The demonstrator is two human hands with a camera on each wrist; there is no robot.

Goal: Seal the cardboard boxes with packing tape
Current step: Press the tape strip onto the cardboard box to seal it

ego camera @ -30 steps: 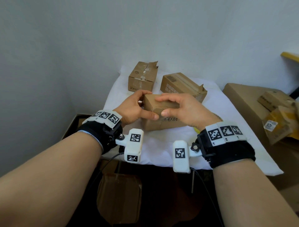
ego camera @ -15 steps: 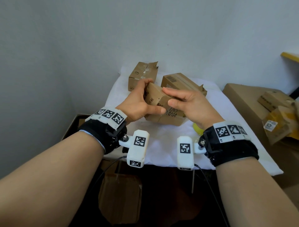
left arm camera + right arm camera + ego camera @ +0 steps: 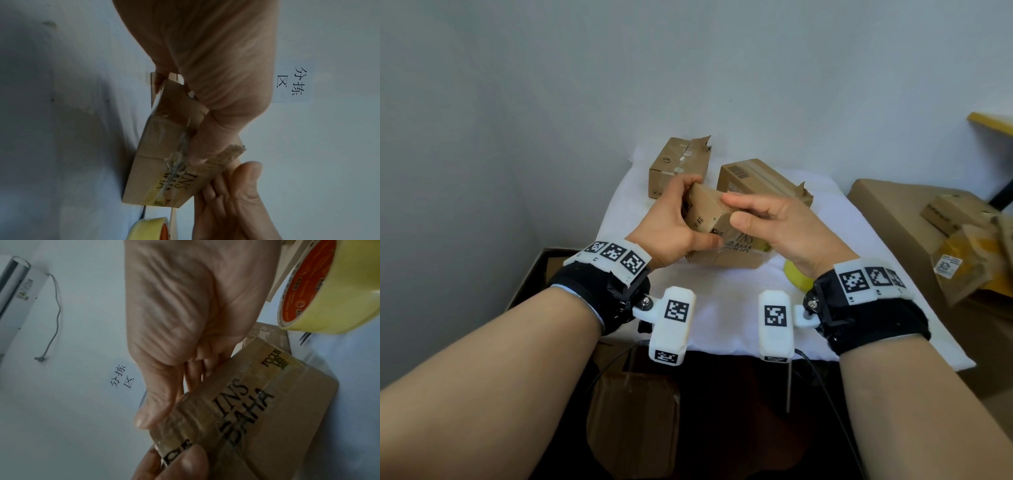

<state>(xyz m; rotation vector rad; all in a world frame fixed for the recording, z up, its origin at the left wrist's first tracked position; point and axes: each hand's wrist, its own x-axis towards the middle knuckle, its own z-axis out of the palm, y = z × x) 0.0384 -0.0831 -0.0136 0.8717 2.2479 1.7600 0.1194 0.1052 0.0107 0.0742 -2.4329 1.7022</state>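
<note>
While tilted, box (image 3: 709, 219) between both hands.

I counted three small cardboard boxes on the white cloth: one (image 3: 709, 219) between my hands, one (image 3: 679, 168) at eleven o'clock and one (image 3: 760, 178) at one o'clock. There was one yellow tape roll (image 3: 796, 277) at four o'clock.
</note>
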